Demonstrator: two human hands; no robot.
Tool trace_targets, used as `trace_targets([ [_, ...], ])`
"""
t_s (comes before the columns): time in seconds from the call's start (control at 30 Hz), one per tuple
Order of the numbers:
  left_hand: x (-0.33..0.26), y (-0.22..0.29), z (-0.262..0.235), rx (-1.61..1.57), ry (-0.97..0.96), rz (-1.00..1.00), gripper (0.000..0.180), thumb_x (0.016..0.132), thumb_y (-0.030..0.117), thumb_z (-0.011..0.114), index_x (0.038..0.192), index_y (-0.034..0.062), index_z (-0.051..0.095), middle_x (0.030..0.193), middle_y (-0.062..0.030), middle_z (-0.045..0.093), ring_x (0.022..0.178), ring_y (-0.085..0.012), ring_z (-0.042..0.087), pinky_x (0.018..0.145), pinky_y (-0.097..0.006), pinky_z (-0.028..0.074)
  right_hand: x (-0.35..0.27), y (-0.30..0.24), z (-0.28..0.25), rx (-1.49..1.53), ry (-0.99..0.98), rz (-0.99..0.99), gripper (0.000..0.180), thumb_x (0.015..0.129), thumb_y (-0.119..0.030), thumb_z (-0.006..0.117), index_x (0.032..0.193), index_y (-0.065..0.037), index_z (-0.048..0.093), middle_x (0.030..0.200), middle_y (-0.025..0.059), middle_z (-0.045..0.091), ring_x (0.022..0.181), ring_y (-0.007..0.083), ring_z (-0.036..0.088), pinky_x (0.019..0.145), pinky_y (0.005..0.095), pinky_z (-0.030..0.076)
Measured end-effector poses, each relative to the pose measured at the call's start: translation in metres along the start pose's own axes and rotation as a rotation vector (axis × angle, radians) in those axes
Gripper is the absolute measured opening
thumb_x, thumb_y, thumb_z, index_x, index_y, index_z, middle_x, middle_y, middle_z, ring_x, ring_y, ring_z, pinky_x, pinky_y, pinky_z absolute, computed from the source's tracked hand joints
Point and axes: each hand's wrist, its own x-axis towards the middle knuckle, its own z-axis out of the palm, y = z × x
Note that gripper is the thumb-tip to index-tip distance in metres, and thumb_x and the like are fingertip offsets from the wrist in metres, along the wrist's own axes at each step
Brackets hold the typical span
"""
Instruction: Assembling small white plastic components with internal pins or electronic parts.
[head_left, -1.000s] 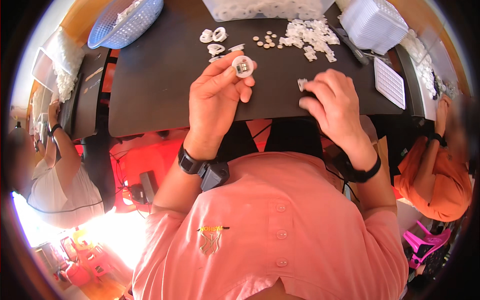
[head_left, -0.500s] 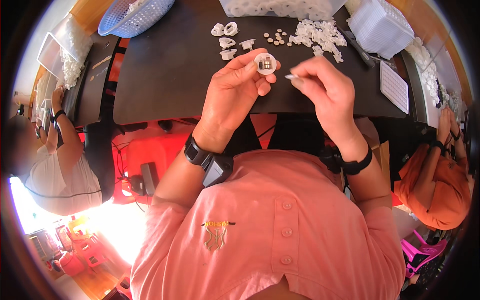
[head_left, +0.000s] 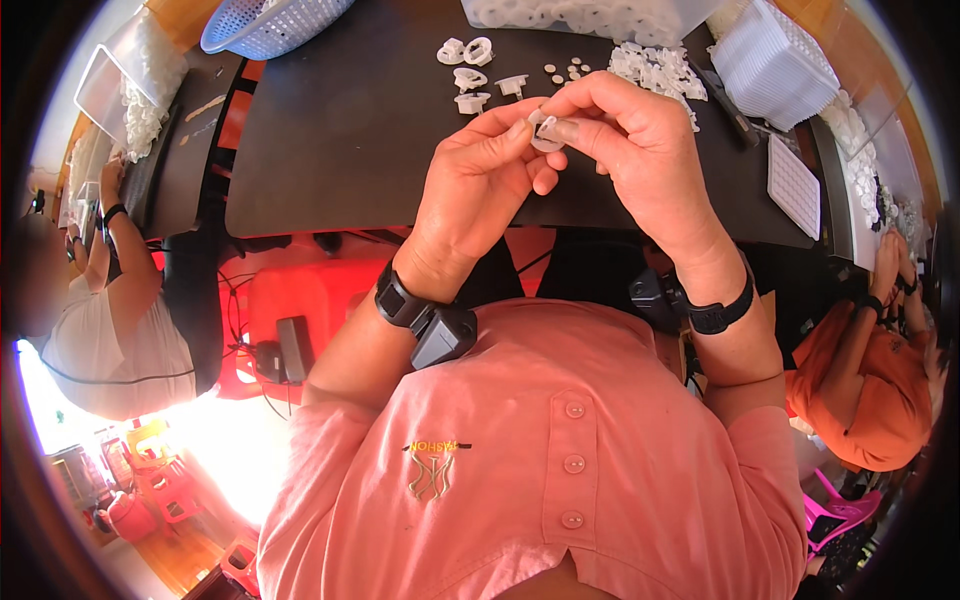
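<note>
My left hand [head_left: 478, 172] is closed, pinching a round white plastic housing [head_left: 547, 143] by its rim between thumb and fingers. My right hand [head_left: 640, 140] meets it from the right, its thumb and forefinger closed on a small white plastic piece [head_left: 546, 127] held against the housing's face. The fingertips hide much of both parts. Beyond my hands on the dark table lie several white ring-shaped plastic parts [head_left: 470, 79], several small round discs [head_left: 567, 72] and a heap of small white plastic pieces [head_left: 655, 70].
A blue perforated basket [head_left: 270, 30] and a clear bin of white parts [head_left: 590, 14] stand at the table's [head_left: 330, 150] far side. Stacked white trays [head_left: 775, 65], a dark tool [head_left: 735, 115] and a flat white tray [head_left: 793, 190] sit at right. Co-workers sit on both sides.
My right hand has moved left, bringing the small white piece onto the housing in my left hand. The view has shifted slightly.
</note>
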Motion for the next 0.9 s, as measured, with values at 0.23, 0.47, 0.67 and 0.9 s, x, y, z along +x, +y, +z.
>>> trace_targets([
  [0.23,-0.002,0.001,0.003,0.004,-0.003,0.003,0.032,0.103,0.012,0.056,0.126,-0.0097,0.059,0.104,-0.0149,0.067,0.085,-0.0238,0.064,0.071,-0.033,0.049,0.003,-0.001,0.0,-0.024,-0.034,0.001,0.007,0.091,0.002,0.063,0.087,0.005,0.067,0.07,0.0079,0.067,0.063,0.0134,0.068,0.06,0.0251,0.05],
  [0.47,-0.002,0.001,0.0,0.004,-0.025,0.002,0.031,0.103,0.011,0.056,0.125,-0.0098,0.06,0.104,-0.0153,0.068,0.085,-0.0239,0.065,0.07,-0.034,0.05,0.001,0.011,0.002,-0.042,-0.022,-0.051,0.005,0.088,0.003,0.063,0.086,0.003,0.067,0.072,0.0074,0.066,0.063,0.0138,0.067,0.059,0.0267,0.049],
  [0.67,-0.002,-0.001,-0.004,-0.006,-0.017,0.016,0.029,0.102,0.01,0.057,0.124,-0.0087,0.061,0.105,-0.0161,0.068,0.085,-0.0241,0.065,0.069,-0.034,0.051,0.0,0.027,0.005,-0.321,0.062,-0.384,0.013,0.084,0.009,0.06,0.088,-0.002,0.065,0.076,0.0084,0.059,0.062,0.0203,0.066,0.058,0.0315,0.051],
  [0.9,-0.003,-0.001,-0.002,0.003,-0.034,0.01,0.028,0.101,0.01,0.059,0.123,-0.0075,0.063,0.104,-0.0143,0.068,0.084,-0.0233,0.066,0.068,-0.034,0.051,-0.002,0.017,0.005,-0.06,-0.015,-0.135,0.01,0.087,0.008,0.062,0.085,-0.001,0.062,0.074,0.0053,0.061,0.063,0.0165,0.068,0.056,0.0302,0.052],
])
